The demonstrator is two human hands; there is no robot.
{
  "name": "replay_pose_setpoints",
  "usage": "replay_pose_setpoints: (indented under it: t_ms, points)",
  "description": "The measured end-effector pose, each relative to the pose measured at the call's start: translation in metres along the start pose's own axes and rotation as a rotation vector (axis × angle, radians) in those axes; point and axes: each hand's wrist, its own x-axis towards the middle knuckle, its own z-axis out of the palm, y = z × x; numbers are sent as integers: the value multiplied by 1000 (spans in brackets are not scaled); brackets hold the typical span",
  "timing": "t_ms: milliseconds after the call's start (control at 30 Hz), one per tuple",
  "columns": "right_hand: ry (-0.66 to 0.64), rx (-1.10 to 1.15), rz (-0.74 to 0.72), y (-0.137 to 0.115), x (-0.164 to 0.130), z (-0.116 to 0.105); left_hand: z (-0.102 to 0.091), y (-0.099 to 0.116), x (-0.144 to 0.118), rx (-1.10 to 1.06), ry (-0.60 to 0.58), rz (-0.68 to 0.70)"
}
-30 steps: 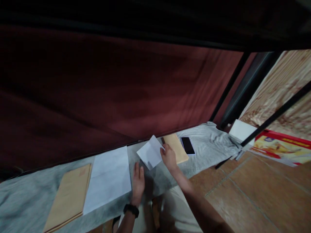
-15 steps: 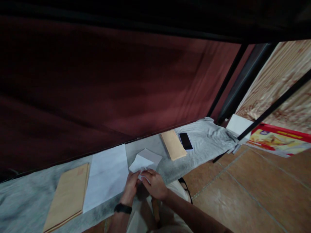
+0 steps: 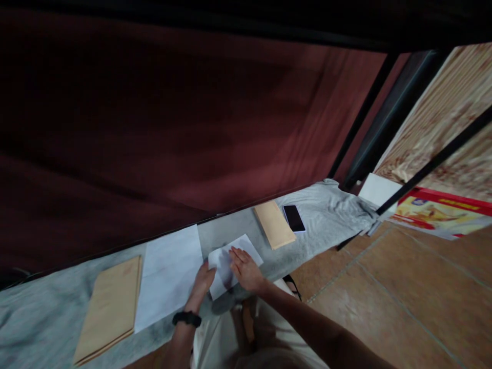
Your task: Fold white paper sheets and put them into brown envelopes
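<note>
Two hands on one folded sheet (image 3: pixel 234 262), lying on grey cloth (image 3: pixel 326 215) at the near edge of the ledge, between white paper (image 3: pixel 169 274) and small brown envelope (image 3: pixel 274 224).

Right hand (image 3: pixel 246 267): flat, fingers spread, palm down on the sheet's middle. Pressing, not gripping.
Left hand (image 3: pixel 203 284): at the sheet's left edge, fingers curled onto it; pinching or just bracing, cannot tell. Black band on that wrist.

Looks like creasing a fold. To do it well:
- Keep left hand pinning the edge so the sheet doesn't slide on the cloth.
- Line up corners before pressing; soft cloth gives, so expect a weak crease.
- Run right fingertips along the fold line from centre outward, firm pressure.
- Watch the near corner, which hangs past the ledge edge: unsupported there.

Elsewhere: big brown envelope (image 3: pixel 109 307) far left, touching the white paper. Phone (image 3: pixel 294 218) face up just beside the small envelope. Red curtain (image 3: pixel 172 128) behind.
</note>
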Motion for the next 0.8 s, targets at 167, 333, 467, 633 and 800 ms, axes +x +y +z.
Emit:
replay_pose_setpoints:
  t_ms: [167,333,467,633,800]
  points:
    - [-41,-156,12,2,3,26,10,5,10,59,-12,-17]
    - [4,-236,62,25,-1,24,11,7,2,68,41,6]
    - [20,-278,111,46,-8,10,12,8,-4,91,91,9]
    - [44,-283,166,63,-20,-3,13,9,-8,169,153,-44]
    - [56,-281,190,64,-25,-4,30,35,-37,365,297,67]
